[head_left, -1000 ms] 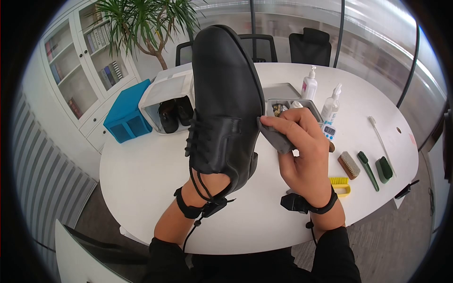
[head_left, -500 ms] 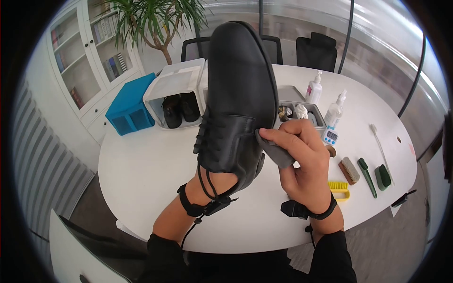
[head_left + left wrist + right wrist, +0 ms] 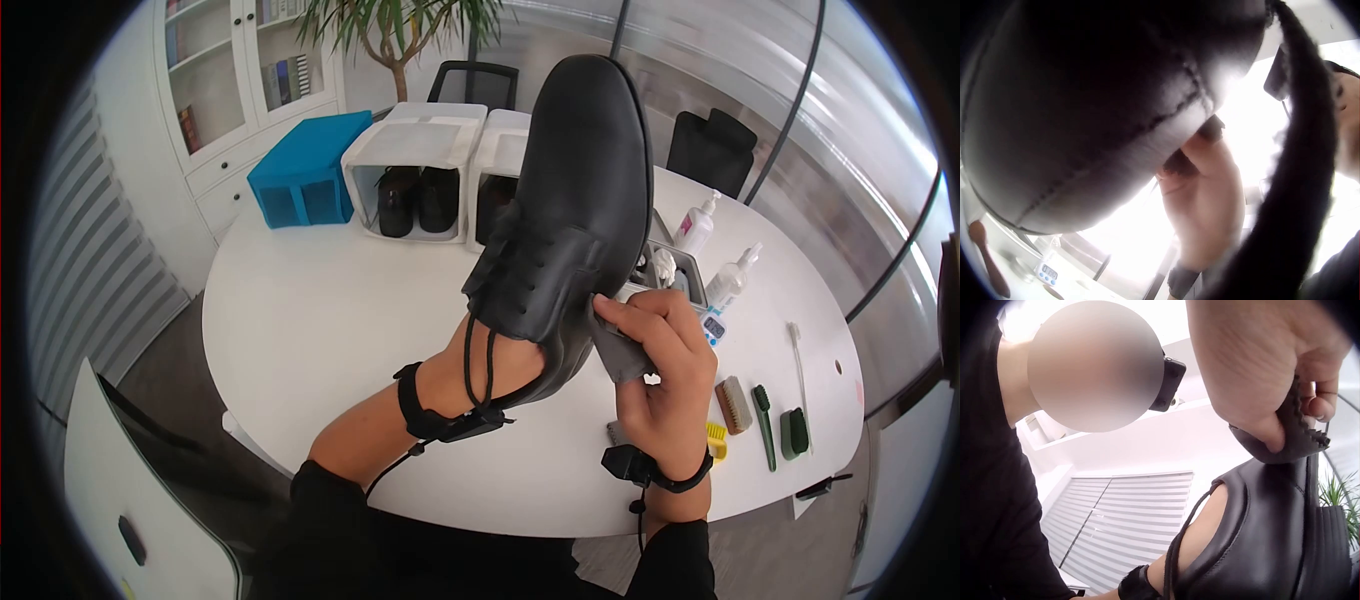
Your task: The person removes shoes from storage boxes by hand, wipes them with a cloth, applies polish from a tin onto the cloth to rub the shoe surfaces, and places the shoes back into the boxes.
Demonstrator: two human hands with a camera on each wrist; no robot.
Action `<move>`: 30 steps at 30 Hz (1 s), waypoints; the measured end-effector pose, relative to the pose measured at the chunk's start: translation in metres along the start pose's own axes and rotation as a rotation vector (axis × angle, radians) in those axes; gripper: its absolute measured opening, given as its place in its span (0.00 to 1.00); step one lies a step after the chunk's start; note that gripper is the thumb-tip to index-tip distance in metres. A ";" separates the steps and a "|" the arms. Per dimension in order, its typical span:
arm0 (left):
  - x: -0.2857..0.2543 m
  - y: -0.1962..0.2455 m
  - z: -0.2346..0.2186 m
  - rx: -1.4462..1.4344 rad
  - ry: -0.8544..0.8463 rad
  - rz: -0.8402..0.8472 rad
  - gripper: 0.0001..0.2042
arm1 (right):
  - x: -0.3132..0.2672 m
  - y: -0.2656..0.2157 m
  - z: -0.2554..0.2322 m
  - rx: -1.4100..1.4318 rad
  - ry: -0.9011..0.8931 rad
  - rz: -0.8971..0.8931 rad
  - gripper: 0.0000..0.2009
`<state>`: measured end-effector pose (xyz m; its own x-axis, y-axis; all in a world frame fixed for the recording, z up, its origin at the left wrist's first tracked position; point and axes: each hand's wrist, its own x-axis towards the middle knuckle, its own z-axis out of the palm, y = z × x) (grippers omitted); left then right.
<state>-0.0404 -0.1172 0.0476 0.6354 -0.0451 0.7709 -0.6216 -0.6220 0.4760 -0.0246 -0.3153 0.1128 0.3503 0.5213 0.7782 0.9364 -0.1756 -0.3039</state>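
A black leather lace-up shoe (image 3: 585,170) is held up over the table, toe pointing up and away. My left hand (image 3: 508,362) is pushed into its opening and carries it from inside; the fingers are hidden by the leather. A loop of lace hangs over that wrist. My right hand (image 3: 668,375) pinches a small dark grey cloth (image 3: 622,355) between thumb and fingers, right at the shoe's side near the lacing. In the right wrist view the cloth (image 3: 1291,434) shows a zigzag edge and overlaps the shoe (image 3: 1266,512).
White boxes (image 3: 415,135), one with dark shoes (image 3: 437,200), and a blue box (image 3: 310,165) stand at the back left. Toward the right are a metal tray (image 3: 690,270), a pump bottle (image 3: 697,222), a spray bottle (image 3: 733,280), a timer (image 3: 713,327) and several brushes (image 3: 734,405).
The head view has swung left, so table and boxes sit further right or lower. The shoe leans more to the right, and the right hand with the cloth stays by its side.
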 end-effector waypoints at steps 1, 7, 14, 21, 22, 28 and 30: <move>0.000 -0.001 0.001 -0.044 -0.020 -0.042 0.23 | 0.000 0.000 0.001 -0.007 0.010 -0.011 0.28; 0.004 0.004 0.000 -0.080 0.071 -0.060 0.22 | 0.001 -0.004 0.006 -0.012 -0.019 -0.021 0.26; 0.007 0.010 -0.010 -0.081 0.149 -0.015 0.18 | -0.001 -0.007 0.010 0.001 -0.064 -0.032 0.25; 0.008 0.015 -0.018 0.030 0.163 0.038 0.18 | -0.001 -0.013 0.003 0.028 -0.104 -0.042 0.24; 0.007 0.014 -0.018 0.052 0.146 0.058 0.19 | -0.001 -0.013 0.004 -0.008 -0.026 -0.048 0.24; 0.005 0.018 -0.008 -0.027 0.062 0.059 0.22 | -0.003 -0.012 0.013 -0.095 0.130 -0.087 0.17; 0.003 0.014 -0.005 -0.007 0.045 0.070 0.22 | -0.004 -0.012 0.010 -0.073 0.091 -0.062 0.23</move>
<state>-0.0494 -0.1221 0.0582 0.5693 -0.0527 0.8204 -0.6670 -0.6131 0.4234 -0.0379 -0.3065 0.1076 0.2889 0.4556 0.8420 0.9543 -0.2074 -0.2152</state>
